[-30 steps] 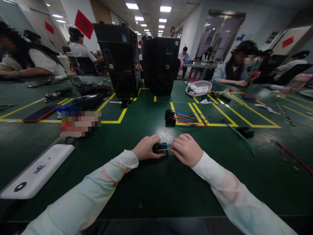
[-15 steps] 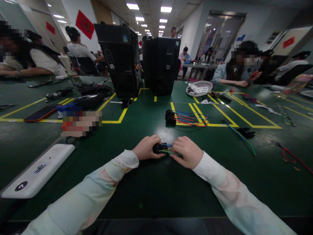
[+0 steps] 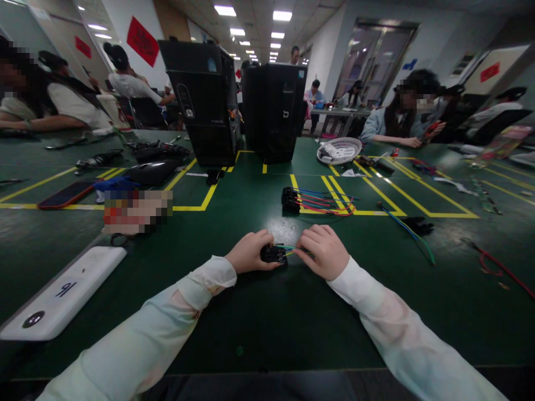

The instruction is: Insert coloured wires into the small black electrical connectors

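Observation:
Close in front of me, my left hand [image 3: 253, 252] grips a small black socket-like part [image 3: 273, 254] between thumb and fingers. Coloured wires [image 3: 288, 247], green and yellow among them, run out of its right side. The fingers of my right hand [image 3: 324, 250] are pinched on these wires, a short way from the black part. Beyond my hands lies a group of similar black parts [image 3: 290, 199] with blue, red and dark wires spreading to the right.
Two black computer towers [image 3: 273, 114] stand at the back. A white basket [image 3: 339, 149] holds small pieces. To the right lie loose blue and green wires [image 3: 412, 234] and a red cable [image 3: 497, 266]. A white power-bank-like device [image 3: 62, 292] lies left. People sit around.
The black part has turned slightly in my left hand. My right hand has shifted a little upward, and the green wire now runs along the part's far side instead of its near side.

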Demonstrator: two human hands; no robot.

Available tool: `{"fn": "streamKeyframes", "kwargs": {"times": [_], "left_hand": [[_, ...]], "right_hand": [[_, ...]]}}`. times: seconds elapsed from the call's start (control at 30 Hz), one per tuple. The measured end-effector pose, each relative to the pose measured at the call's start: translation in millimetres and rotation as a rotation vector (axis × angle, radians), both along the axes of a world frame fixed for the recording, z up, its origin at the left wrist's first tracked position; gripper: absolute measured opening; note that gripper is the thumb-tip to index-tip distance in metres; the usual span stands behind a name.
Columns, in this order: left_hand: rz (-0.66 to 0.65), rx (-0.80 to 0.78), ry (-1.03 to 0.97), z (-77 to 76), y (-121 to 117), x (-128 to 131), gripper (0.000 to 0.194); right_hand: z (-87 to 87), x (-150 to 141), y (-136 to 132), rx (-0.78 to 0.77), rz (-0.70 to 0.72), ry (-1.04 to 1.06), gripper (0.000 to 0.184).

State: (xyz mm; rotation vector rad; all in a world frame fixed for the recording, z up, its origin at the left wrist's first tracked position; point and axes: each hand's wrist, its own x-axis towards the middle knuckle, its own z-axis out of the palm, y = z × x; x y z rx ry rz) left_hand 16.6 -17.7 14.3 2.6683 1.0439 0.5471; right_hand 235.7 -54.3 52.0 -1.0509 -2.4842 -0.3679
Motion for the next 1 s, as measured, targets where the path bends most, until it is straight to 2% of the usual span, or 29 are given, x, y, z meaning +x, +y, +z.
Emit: {"fn": "streamKeyframes", "kwargs": {"times": [0.2, 0.47, 0.57, 0.77, 0.93, 1.0], "left_hand": [[0.000, 0.003, -0.016, -0.2, 0, 0, 0.035], [0.072, -0.012, -0.045, -2.9, 4, -3, 0.035], [0.108, -0.005, -0.058, -3.9, 5, -3, 0.036], [0.100, -0.022, -0.056, -4.7, 6, -3, 0.038], [0.097, -0.032, -0.056, -4.1, 6, -4, 0.038], [0.096, -0.033, -0.057, -3.6, 5, -4, 0.039]], "right_hand": [[0.4, 0, -1, -0.038, 0.054, 0.024, 0.023], [-8.1, -5, -5, -0.236, 0.283, 0.025, 0.017], [-15.8, -8, -7, -0.274, 0.283, -0.036, 0.015], [-28.3, -15, -8, -0.270, 0.280, -0.092, 0.021], [-23.6, -13, -6, -0.199, 0.264, -0.044, 0.024], [-18.5, -7, -3, -0.148, 0.214, 0.001, 0.023]]}}
